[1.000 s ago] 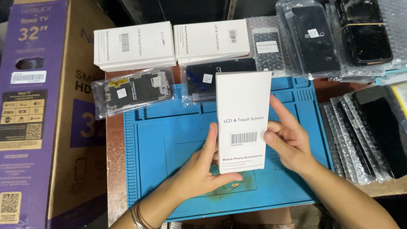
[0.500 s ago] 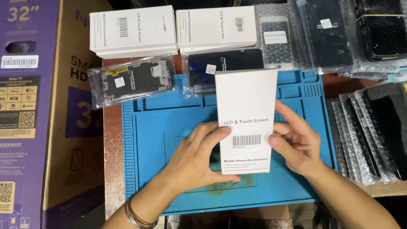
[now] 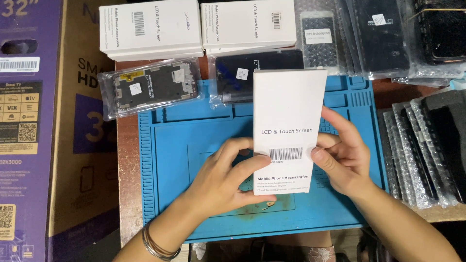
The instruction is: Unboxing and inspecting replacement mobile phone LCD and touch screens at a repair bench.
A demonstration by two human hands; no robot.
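Change: since half a second ago our left thumb has slid along the lower front of the box, and the box has stayed upright between our hands over the mat.
Box: we hold a tall white box [image 3: 290, 116] with a barcode label low on its front, standing on end above the middle of the blue work mat [image 3: 184, 145].
Left hand: our left hand [image 3: 228, 177] grasps the box at its lower left edge, thumb across the front near the bottom, fingers curled at the side; metal bangles [image 3: 158, 246] sit on that wrist.
Right hand: our right hand [image 3: 342, 157] grips the right edge, thumb pressed on the front just beside the barcode, fingers wrapped behind.
Mat: it lies on a reddish table [image 3: 127, 165], with a small stain just under the box's lower end.
Beyond the mat: two flat white boxes [image 3: 194, 24] lie side by side at the far edge; nearer, a bagged phone frame [image 3: 150, 87] and a bagged dark screen [image 3: 252, 68], the latter partly behind our box.
Right side: bubble-wrapped dark panels [image 3: 422, 150] are stacked overlapping.
Left side: a big cardboard television carton [image 3: 48, 121] stands against the table.
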